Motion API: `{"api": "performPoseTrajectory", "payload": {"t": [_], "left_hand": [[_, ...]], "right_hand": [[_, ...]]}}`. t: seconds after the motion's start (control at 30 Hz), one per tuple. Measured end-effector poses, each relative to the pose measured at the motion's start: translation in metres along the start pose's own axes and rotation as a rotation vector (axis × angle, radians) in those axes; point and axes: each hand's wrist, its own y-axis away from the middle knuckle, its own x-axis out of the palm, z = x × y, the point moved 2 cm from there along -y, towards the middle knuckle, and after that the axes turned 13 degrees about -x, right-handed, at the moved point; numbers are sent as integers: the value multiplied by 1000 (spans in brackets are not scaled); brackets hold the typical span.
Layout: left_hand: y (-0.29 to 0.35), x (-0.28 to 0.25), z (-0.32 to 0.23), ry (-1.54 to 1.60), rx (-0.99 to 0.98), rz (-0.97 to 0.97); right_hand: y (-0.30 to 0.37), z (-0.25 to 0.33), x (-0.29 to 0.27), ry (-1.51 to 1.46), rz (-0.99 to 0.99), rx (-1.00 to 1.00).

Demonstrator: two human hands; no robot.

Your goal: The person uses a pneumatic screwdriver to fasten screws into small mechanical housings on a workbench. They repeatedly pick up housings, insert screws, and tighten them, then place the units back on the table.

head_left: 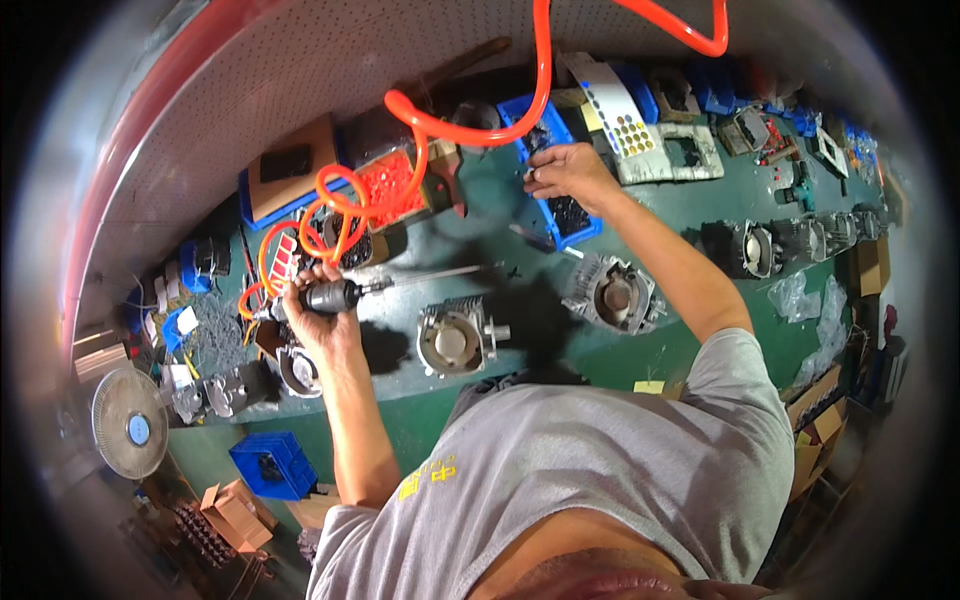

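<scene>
My left hand [326, 325] is wrapped round a black air screwdriver [332, 295], whose long thin shaft [435, 275] points right across the bench. My right hand [572, 178] hovers over a blue parts bin [582, 238] holding small black pieces, probably screws. Its thumb and fingers are pinched together; whatever they hold is too small to make out. Below the shaft sits a finned metal engine cylinder [450, 342] with a round bore. Another finned cylinder [612, 295] stands to its right, under my right forearm. A third metal casting [298, 372] lies beside my left wrist.
An orange coiled air hose [480, 135] hangs across the bench to the screwdriver. Behind it stands a box of red parts [390, 187]. More castings [815, 238] line the right side. A fan [130, 422] and a blue crate [272, 466] are at lower left.
</scene>
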Motion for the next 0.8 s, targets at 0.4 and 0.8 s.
{"api": "performPoseTrajectory", "payload": {"t": [0.4,0.8], "left_hand": [[12,2,-7,7,28,16],[21,4,-16,-3,31,30]], "right_hand": [[119,11,94,-110,-65,-51],[156,2,117,-476,-79,-89]]}}
